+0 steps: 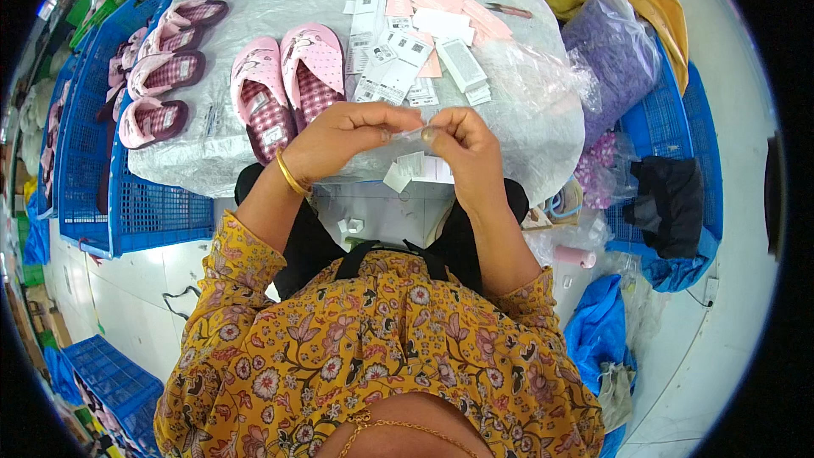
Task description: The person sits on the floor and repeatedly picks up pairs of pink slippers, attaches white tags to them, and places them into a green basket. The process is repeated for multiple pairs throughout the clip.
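Near the table's front edge, my left hand (343, 137) and my right hand (468, 148) face each other, fingertips pinched. Between them is a small clear plastic piece (412, 132), too small to make out fully. White paper tags (405, 171) show just below my fingers; whether they hang from it or lie on the table edge, I cannot tell. Beyond my left hand rests a pair of pink slippers (312, 64) with checked insoles, each with a white label inside. Printed white tags (410, 51) and pink cards (487, 24) lie scattered past my fingers.
More pink slippers (166, 73) line the left and far edges of the plastic-covered table (212, 165). Blue crates (161, 208) stand at left. A stack of white tags (463, 64), crumpled clear plastic (538, 76) and a purple bundle (612, 64) are toward the right.
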`<state>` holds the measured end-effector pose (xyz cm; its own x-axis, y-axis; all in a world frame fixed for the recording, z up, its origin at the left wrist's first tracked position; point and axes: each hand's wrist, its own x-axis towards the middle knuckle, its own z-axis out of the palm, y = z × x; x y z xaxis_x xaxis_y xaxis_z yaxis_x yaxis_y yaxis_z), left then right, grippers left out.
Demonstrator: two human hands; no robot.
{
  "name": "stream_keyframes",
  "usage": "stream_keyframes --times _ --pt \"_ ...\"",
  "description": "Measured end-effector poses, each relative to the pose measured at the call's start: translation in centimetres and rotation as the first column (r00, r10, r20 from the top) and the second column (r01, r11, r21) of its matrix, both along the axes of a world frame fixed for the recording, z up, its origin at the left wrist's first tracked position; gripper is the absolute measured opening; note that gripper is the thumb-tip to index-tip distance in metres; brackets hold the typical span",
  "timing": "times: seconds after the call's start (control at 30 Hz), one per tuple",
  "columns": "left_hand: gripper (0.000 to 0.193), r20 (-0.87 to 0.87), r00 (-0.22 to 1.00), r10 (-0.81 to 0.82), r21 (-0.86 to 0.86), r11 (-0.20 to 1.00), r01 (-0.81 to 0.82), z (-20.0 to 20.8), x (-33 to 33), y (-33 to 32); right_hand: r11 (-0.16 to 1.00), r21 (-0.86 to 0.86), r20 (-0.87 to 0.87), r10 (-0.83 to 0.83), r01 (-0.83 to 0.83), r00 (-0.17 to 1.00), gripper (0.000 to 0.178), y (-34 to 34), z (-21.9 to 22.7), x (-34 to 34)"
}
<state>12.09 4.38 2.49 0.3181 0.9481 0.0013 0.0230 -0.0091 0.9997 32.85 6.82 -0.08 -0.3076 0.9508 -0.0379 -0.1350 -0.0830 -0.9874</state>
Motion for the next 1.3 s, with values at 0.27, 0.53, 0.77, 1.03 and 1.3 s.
stream_keyframes --times 0.27,0.53,0.77,1.03,1.3 --pt "0.010 0.083 0.993 -0.084 -0.124 0.988 0.094 -3.2 0.2 -0.4 0.985 0.077 0.172 0.143 -0.158 0.975 0.013 -2.0 -0.9 0.4" --pt "0.007 -0.288 0.939 0.186 0.457 0.889 -0.036 -1.8 -0.1 -2.1 0.983 0.154 0.305 0.048 -0.099 0.951 0.022 -2.7 -1.1 1.2" --pt "0.011 -0.275 0.932 0.237 0.543 0.838 -0.053 -1.7 -1.0 -3.1 0.970 -0.097 0.136 0.233 -0.221 0.963 0.015 -3.5 -0.2 -1.8" --pt "0.017 -0.467 0.628 0.623 0.783 0.621 -0.035 -0.8 -8.8 -1.6 0.938 0.087 0.229 0.308 -0.335 0.923 0.014 -2.6 0.8 -4.7" --pt "0.012 -0.621 0.441 0.648 0.764 0.626 0.154 -1.7 -12.8 2.3 0.964 -0.007 0.192 0.261 -0.264 0.946 0.014 1.3 1.0 -14.0"
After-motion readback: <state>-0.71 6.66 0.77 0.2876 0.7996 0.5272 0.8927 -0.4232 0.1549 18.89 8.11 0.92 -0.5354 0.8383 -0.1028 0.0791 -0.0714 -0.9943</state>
